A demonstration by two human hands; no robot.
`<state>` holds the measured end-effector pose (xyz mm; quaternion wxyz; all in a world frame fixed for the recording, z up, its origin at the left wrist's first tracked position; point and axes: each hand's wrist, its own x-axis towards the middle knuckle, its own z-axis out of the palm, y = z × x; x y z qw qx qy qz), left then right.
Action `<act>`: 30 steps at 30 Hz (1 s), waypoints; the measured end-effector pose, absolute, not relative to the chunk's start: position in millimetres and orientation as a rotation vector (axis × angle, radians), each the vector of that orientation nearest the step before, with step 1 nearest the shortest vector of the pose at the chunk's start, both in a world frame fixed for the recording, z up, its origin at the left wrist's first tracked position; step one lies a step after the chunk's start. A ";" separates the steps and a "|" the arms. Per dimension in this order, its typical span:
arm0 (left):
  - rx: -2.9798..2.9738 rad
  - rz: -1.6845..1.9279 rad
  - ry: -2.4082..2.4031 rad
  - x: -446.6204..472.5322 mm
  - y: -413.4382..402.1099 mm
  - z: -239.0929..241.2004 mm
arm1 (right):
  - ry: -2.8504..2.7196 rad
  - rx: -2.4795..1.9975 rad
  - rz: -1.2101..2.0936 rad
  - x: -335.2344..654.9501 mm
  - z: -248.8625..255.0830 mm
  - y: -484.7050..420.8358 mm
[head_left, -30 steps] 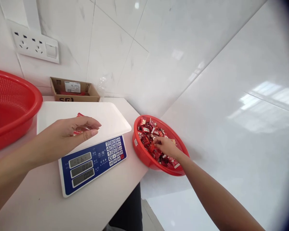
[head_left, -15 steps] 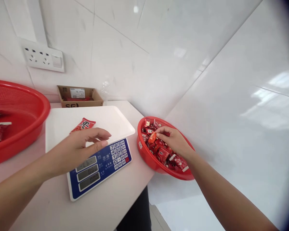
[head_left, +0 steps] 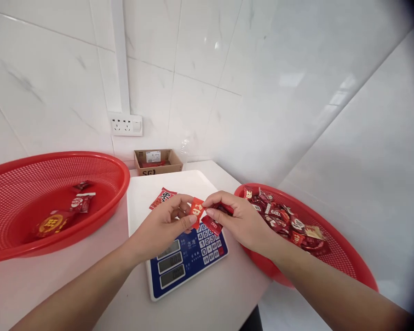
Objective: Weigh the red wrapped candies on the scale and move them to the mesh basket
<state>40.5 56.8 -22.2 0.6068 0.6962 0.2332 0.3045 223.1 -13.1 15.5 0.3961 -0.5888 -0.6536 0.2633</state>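
Observation:
My left hand [head_left: 167,225] pinches a small orange-red snack packet [head_left: 196,211] with yellow lettering, above the scale. Close beside it, my right hand [head_left: 241,220] is closed on dark red snack packets [head_left: 213,224]; its fingertips also reach the orange-red packet's edge. Below both hands lies a digital scale [head_left: 189,262] with a blue keypad panel and a white weighing plate [head_left: 145,184]. A red packet with black lettering [head_left: 163,196] rests on that plate, behind my left hand. Part of the display and keypad is hidden by my hands.
A red basket [head_left: 348,250] full of wrapped snacks stands at the right, against the wall. At the left is a larger red basket [head_left: 106,161] with several packets inside. A cardboard box [head_left: 146,173] sits behind the scale, below a wall socket [head_left: 126,124].
My right hand has come from the right basket to above the scale, bringing packets. My left hand, empty before, now holds the orange-red packet. The view has turned left and up.

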 end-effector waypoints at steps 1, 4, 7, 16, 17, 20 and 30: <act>1.699 0.727 0.609 38.3 60.7 -20.9 | -1.641 -1.523 0.681 223.9 13.9 -9.8; 2.034 0.731 0.870 32.0 71.7 -17.9 | -1.601 -1.587 0.726 226.6 6.7 0.9; 2.216 0.657 1.054 27.7 79.8 -18.0 | -1.572 -1.601 0.772 226.9 -3.9 14.2; 2.352 0.510 1.129 23.7 82.6 -18.9 | -1.634 -1.540 0.823 218.9 -29.8 44.6; 2.369 0.496 1.135 23.5 82.8 -18.7 | -1.655 -1.530 0.822 218.2 -30.6 44.8; 2.416 0.460 1.147 23.8 84.3 -19.7 | -1.728 -1.504 0.805 219.8 -30.2 42.8; 2.459 0.489 1.178 22.4 89.6 -23.8 | -1.646 -1.939 0.601 322.1 1.6 -14.2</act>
